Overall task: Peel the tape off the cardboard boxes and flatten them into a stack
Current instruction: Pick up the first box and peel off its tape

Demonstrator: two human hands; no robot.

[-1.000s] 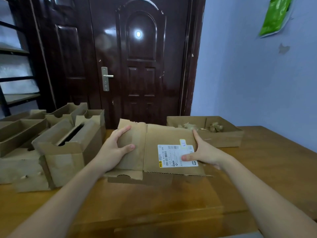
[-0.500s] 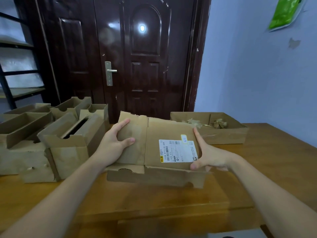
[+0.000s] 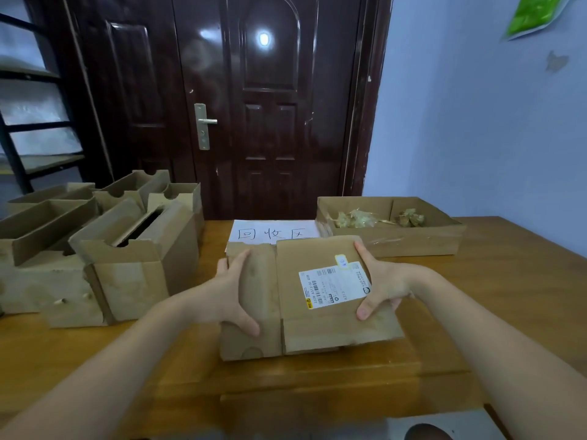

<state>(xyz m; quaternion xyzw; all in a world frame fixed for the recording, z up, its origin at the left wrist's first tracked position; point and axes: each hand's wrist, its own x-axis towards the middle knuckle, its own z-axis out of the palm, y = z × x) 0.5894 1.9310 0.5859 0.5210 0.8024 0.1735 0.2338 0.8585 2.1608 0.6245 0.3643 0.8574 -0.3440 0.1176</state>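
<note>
A: The flattened box (image 3: pixel 317 300) sits between both hands, centre of the wooden surface (image 3: pixel 508 296), label up.

B: The left hand (image 3: pixel 228 296) grips its left edge, thumb curled over the top. The right hand (image 3: pixel 381 287) clasps the right edge, thumb on the panel.

A: Behind it, a white paper sign (image 3: pixel 273 231); unflattened boxes (image 3: pixel 95 249) stand to the left.

Mid-frame, the left hand (image 3: pixel 227 296) and right hand (image 3: pixel 382 285) grip a flattened cardboard box (image 3: pixel 305 300) by its sides above the wooden table (image 3: pixel 508 296); open boxes (image 3: pixel 104 249) sit at left.
</note>
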